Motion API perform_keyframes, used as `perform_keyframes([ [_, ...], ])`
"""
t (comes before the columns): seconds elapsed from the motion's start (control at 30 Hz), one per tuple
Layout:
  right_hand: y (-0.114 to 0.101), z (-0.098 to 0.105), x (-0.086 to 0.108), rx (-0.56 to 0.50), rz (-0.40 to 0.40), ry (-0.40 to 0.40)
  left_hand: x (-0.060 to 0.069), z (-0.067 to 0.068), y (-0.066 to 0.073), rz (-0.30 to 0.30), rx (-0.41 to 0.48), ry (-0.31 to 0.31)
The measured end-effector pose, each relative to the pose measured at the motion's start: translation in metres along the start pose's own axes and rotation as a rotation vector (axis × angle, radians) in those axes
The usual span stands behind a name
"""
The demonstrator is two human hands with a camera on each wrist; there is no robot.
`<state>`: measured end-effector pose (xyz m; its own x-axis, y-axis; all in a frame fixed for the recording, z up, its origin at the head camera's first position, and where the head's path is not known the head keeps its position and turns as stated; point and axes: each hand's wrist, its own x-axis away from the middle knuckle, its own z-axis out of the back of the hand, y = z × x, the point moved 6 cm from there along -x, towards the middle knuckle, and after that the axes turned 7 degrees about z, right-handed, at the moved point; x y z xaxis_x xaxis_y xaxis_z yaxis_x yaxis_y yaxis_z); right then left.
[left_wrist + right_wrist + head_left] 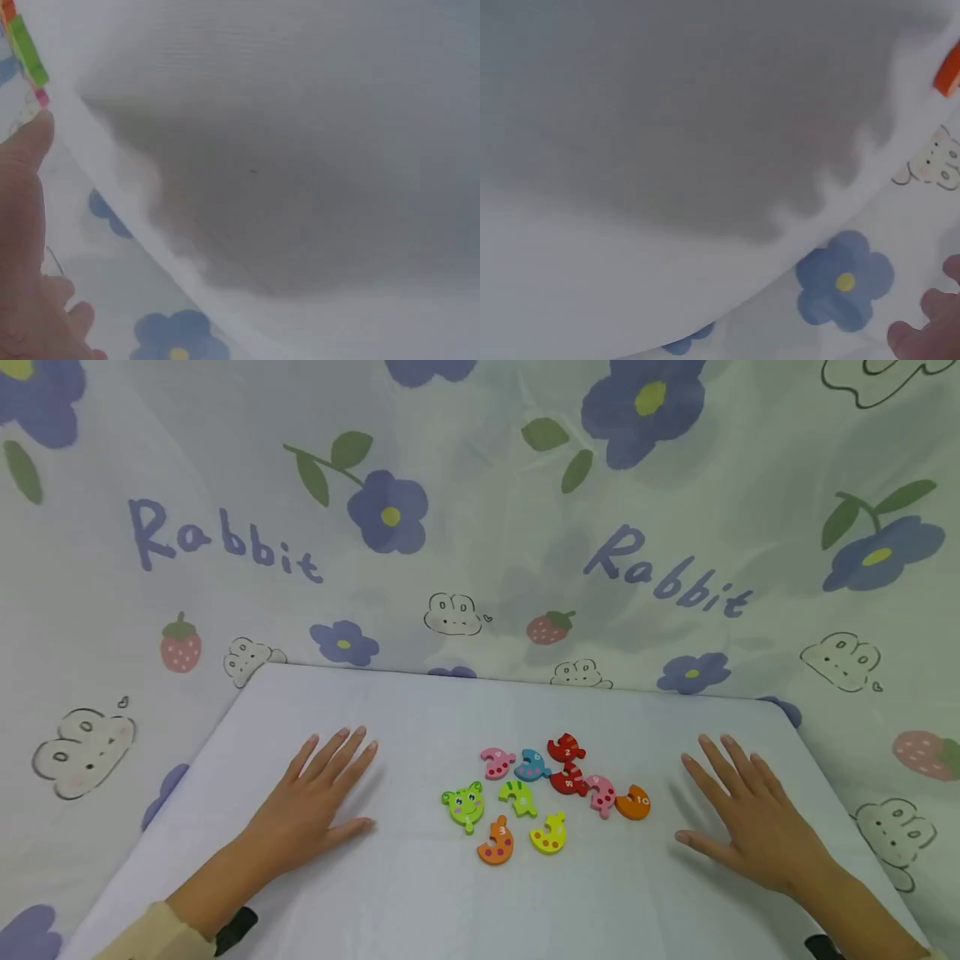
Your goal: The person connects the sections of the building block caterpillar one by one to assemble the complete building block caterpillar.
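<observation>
Several colourful puzzle pieces lie in a loose group mid-table in the head view. Among them are a green smiling face piece (pixel 465 805), a green striped piece (pixel 518 797), an orange piece marked 3 (pixel 497 843), a yellow spotted piece (pixel 549 836), a blue piece (pixel 531 765) and two red pieces, one marked 2 (pixel 567 747). An orange piece marked 10 (pixel 633 803) lies at the group's right end. My left hand (pixel 311 806), fingers spread, is left of the face piece. On the other side my right hand (pixel 753 818) has its fingers spread too. Neither holds anything.
The pieces lie on a white-covered table (pixel 390 902) with rounded far corners. Behind it hangs a pale cloth (pixel 480 518) printed with flowers, rabbits and strawberries. Both hands cast soft shadows on the tabletop in the wrist views.
</observation>
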<state>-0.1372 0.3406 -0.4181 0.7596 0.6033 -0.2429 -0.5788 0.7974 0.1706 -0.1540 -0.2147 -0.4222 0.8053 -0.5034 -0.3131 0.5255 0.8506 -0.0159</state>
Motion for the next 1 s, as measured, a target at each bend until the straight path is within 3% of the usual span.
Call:
perform_keyframes([
  [0.13, 0.0, 0.005, -0.019, -0.051, -0.022, -0.005, -0.009, 0.0, 0.008, -0.009, 0.01, -0.037],
  [0.3, -0.002, 0.011, -0.044, -0.117, -0.063, -0.058, -0.023, 0.0, 0.021, 0.008, 0.082, -0.096],
  [0.47, -0.006, 0.008, -0.07, -0.205, -0.164, -0.14, -0.042, -0.003, 0.039, 0.012, 0.132, -0.148],
  [0.7, -0.009, -0.002, -0.107, -0.289, -0.291, -0.153, -0.071, -0.011, 0.068, 0.005, 0.198, -0.221],
  [0.9, -0.015, -0.015, -0.133, -0.353, -0.349, -0.18, -0.08, -0.025, 0.092, -0.065, 0.265, -0.295],
  [1.0, -0.021, -0.025, -0.143, -0.393, -0.369, -0.201, -0.08, -0.034, 0.096, -0.062, 0.272, -0.325],
])
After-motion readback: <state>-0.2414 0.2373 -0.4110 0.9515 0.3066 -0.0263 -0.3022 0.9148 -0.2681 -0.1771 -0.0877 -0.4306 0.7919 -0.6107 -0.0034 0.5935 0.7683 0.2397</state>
